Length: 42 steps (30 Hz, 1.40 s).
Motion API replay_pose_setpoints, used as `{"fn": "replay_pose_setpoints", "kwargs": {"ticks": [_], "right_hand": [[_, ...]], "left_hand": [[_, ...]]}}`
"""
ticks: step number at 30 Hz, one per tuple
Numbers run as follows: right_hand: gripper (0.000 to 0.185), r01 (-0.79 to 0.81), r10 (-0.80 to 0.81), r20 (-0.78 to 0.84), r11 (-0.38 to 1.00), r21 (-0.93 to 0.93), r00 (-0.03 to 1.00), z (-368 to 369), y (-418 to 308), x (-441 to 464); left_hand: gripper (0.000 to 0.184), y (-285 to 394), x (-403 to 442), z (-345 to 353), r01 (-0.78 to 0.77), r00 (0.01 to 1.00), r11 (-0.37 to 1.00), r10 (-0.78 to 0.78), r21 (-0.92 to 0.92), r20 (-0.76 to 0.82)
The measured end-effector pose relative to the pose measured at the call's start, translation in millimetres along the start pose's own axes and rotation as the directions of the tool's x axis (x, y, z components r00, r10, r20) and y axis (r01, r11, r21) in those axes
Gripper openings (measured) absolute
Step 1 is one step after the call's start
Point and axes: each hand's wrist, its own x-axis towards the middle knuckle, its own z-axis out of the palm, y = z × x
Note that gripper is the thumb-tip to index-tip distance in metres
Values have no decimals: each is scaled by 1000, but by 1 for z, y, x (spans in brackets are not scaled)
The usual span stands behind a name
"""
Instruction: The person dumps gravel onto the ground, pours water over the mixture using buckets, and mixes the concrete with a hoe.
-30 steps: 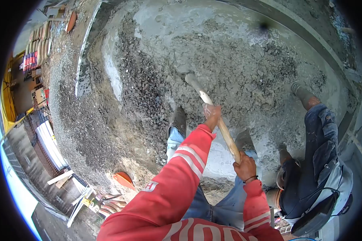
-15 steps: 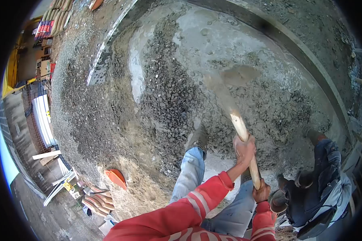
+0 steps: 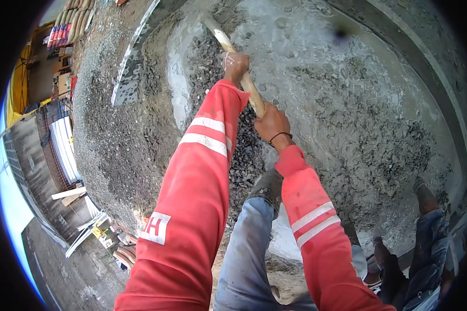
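Note:
My left hand [image 3: 236, 66] is closed around the upper part of a long wooden tool handle [image 3: 251, 92]. Lower down the same handle, my right hand [image 3: 271, 127] grips it, a dark band at its wrist. The handle slants up and left over the wet concrete [image 3: 296, 57]. Its far end reaches the grey mix near the top, where I cannot make out the tool's head. Dark gravel [image 3: 246, 155] lies beneath my hands, and my boot [image 3: 267, 186] stands among it.
A long raised edge [image 3: 425, 62] curves along the right side of the mix. A wet flat panel [image 3: 129, 72] stands at upper left. Another person's legs [image 3: 425, 238] are at lower right. Stacked bags [image 3: 70, 26] and loose boards [image 3: 85, 233] lie to the left.
Both hands have moved up and left with the wooden handle, arms now stretched forward. The handle now slants over the left part of the mix. The other person's legs appear lower in view.

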Motion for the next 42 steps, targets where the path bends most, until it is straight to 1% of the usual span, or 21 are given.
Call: {"fn": "replay_pose_setpoints", "kwargs": {"ticks": [1,4,5,6,8,11,13,14,16,18,20,24,27,28,29,32,36,39,40,41,42], "right_hand": [[35,-37,38,16,998,-42,999,-4,2,-21],[33,-112,108,-30,980,-163,994,-29,18,-88],[33,-116,113,-29,977,-181,993,-33,36,-113],[32,-123,120,-28,973,-195,992,-37,57,-138],[30,-103,92,-93,988,-113,991,-40,94,-210],[32,-233,222,-72,937,-261,972,-46,128,-325],[27,-258,241,-97,928,-268,966,-56,153,-377],[27,-267,249,-101,925,-272,963,-63,174,-378],[27,-180,150,-107,905,-386,983,-76,178,-365],[20,50,-122,-154,914,-403,980,-96,155,-276],[27,204,-278,-146,899,-387,949,-117,106,-162],[24,272,-393,-164,830,-488,905,-161,39,7],[28,182,-282,-160,871,-456,946,-184,64,21],[30,55,-139,-205,927,-372,969,-187,77,9],[32,-79,17,-227,960,-269,974,-183,88,-9],[33,-216,192,-217,972,-93,957,-171,102,-92],[33,-302,284,-265,953,-30,921,-186,160,-208],[28,-318,293,-269,947,-52,918,-175,204,-322],[27,-289,260,-325,957,-42,909,-161,221,-361],[28,-308,284,-347,951,-16,894,-154,222,-396],[28,-312,285,-342,950,-26,896,-150,219,-428]], "left_hand": [[26,-27,-7,8,-153,987,987,155,-48,42],[22,3,-89,20,322,933,945,-305,-65,191],[19,-8,-113,31,333,904,942,-306,-45,297],[19,-5,-157,36,317,935,928,-270,-197,231],[21,-14,-241,44,339,934,910,-296,-238,199],[41,-6,-373,16,524,821,825,-422,-214,385],[37,-13,-442,16,397,907,850,-305,-346,290],[35,-8,-464,13,492,862,755,-352,-432,366],[35,24,-438,-4,466,883,693,-334,-549,329],[42,55,-375,-13,413,908,570,-319,-710,272],[52,98,-279,-21,204,967,496,-238,-844,94],[45,140,-115,34,-94,976,646,-90,-758,-197],[33,148,-70,114,48,991,779,-115,-626,-67],[27,151,-76,140,84,996,856,-80,-511,30],[22,153,-95,152,107,989,924,-63,-368,131],[20,149,-183,144,76,963,965,-6,-250,269],[20,156,-305,159,127,847,979,-24,-158,532],[18,118,-380,193,346,850,892,-166,-292,500],[11,89,-402,212,538,767,765,-270,-354,582],[6,70,-437,201,648,707,542,-168,-535,687],[11,66,-471,180,709,655,509,-220,-488,723]]}}
